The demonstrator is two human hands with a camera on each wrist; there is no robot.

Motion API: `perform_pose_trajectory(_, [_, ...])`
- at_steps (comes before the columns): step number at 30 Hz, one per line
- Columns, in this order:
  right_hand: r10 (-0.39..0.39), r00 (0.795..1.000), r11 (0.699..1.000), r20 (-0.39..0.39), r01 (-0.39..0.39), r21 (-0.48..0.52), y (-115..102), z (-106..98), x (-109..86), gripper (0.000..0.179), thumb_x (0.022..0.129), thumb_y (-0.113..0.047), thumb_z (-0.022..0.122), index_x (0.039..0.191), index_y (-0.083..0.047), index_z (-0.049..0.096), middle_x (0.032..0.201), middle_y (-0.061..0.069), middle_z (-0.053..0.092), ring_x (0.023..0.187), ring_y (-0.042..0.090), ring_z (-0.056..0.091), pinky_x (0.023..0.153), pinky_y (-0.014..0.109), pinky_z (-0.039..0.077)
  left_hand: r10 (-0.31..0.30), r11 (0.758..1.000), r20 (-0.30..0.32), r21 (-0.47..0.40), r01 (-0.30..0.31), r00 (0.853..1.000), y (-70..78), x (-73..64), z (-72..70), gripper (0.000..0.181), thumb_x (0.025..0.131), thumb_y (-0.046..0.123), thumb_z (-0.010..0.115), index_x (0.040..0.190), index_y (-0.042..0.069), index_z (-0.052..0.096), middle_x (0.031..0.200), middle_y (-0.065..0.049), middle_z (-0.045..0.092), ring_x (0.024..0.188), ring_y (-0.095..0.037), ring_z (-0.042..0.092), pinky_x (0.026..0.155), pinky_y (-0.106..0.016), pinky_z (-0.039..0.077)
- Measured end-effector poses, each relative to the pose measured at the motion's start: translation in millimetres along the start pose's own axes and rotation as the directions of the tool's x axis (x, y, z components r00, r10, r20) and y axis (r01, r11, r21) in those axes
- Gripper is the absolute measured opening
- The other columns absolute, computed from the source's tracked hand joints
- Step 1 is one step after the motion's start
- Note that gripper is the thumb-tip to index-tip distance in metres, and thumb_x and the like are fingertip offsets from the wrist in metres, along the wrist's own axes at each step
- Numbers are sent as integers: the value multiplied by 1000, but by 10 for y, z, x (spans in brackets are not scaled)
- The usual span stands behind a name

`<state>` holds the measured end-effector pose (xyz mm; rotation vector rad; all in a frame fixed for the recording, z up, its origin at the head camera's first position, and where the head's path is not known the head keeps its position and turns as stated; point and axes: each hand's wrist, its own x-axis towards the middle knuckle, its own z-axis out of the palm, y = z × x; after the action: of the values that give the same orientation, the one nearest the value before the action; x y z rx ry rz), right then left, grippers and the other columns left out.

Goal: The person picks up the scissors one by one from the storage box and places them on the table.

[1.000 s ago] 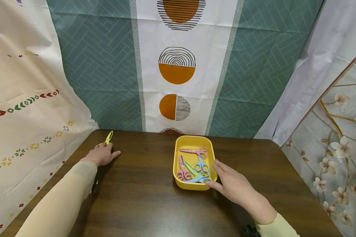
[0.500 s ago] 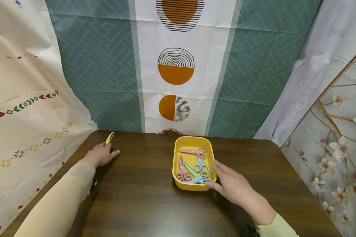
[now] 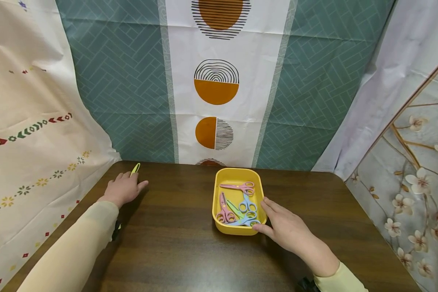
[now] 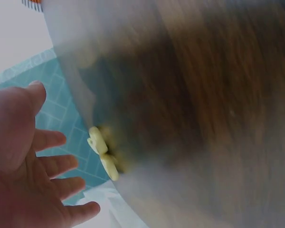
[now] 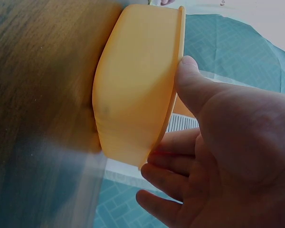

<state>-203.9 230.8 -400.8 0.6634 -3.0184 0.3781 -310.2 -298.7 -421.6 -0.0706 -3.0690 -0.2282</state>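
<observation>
Hands (image 3: 124, 190) spread on the dark worktop (image 3: 175, 239), one at each side.
Left hand, fingers relaxed, lies just beside yellow-green scissors (image 3: 134, 169) near the far-left edge; right hand (image 3: 286, 229), fingers straight, touches the yellow tray (image 3: 237, 230), bare wood between.

In the head view, the left hand (image 3: 123, 189) covers all of the yellow-green scissors (image 3: 134, 168) but a small tip at the table's far left edge, so blades and handles cannot be told apart there. The left wrist view blurs the table (image 4: 218, 118) into a brown smear, and the scissors show only as a soft pale shape. In the right wrist view, the yellow tray (image 5: 133, 85) shows only its outer wall, and the right hand (image 5: 228, 156) is cut off by the frame's edge.
</observation>
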Motion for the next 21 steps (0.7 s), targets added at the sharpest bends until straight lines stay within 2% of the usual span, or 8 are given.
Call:
perform_pose_trajectory(11, [4,1000,1000,12,-4,4,-29,-9,-11,90,103,-59,72,164,2,48,171,22,43,152,43,49,115,62,47,20,999,-20,31,-19,1000,246,-23,-31,70,117,47,50,154,-13,48,157,-39,48,147,-62,40,111,-82,34])
perform_pose_trajectory(21, [-5,1000,1000,8,5,4,-20,-13,-10,89,103,-58,72,163,3,48,171,22,43,152,44,50,115,62,47,50,999,-76,11,-49,996,505,-83,-94,70,117,48,48,157,-10,47,162,-39,43,153,-62,34,116,-81,29])
